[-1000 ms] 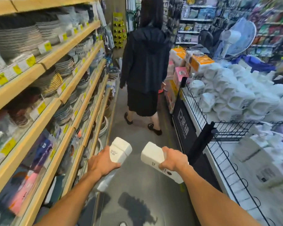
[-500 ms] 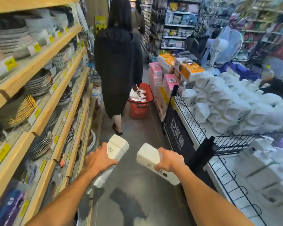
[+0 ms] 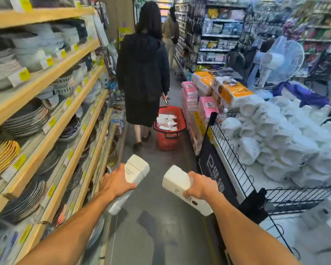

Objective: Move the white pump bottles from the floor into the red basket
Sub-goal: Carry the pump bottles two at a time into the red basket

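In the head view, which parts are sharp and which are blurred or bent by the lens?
Head view: the hands, left and right, and the white bottles are fairly sharp; the edges smear, the shelves curve from wide-angle distortion; the red basket is soft.

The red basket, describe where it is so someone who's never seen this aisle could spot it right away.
Look down the grey aisle floor between the wooden dish shelves and the wire bin of white packs. The red basket stands on the floor ahead, beside the person in black and by the pink stacked packs. It is the only red plastic latticed container, already holding white items.
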`<state>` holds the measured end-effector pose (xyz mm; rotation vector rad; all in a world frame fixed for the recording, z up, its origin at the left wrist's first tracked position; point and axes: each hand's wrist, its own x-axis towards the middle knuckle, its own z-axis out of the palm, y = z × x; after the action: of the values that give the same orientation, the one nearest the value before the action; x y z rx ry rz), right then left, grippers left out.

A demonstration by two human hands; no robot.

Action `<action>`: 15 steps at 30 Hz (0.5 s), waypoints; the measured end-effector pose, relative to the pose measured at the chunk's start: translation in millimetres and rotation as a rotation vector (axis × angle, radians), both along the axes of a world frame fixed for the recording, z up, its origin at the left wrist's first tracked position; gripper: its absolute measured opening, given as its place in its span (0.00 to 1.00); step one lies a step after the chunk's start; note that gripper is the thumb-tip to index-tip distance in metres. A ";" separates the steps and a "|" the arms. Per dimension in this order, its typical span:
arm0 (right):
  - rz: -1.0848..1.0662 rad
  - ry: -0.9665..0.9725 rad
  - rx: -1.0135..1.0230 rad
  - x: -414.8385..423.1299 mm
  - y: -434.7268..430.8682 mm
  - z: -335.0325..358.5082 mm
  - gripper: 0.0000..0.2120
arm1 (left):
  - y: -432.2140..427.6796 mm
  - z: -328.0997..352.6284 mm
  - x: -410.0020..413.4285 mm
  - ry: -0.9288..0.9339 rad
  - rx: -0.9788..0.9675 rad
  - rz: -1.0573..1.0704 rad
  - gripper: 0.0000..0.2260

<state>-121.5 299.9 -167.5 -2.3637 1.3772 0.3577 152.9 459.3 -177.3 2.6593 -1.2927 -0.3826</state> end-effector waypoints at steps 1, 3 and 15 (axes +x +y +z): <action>-0.001 -0.001 0.000 2.3 -9.9 -0.4 0.30 | -7.8 -0.8 0.8 -0.005 0.001 0.007 0.33; 0.004 0.011 0.000 7.6 -30.2 0.4 0.30 | -23.9 -2.4 3.5 -0.015 -0.003 0.021 0.33; 0.007 0.042 0.004 71.7 -116.8 -6.8 0.32 | -100.3 -10.1 69.0 0.003 0.035 0.029 0.30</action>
<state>-49.9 183.1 -174.2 -2.3709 1.3861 0.4144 222.0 359.0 -187.3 2.7020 -1.2569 -0.4083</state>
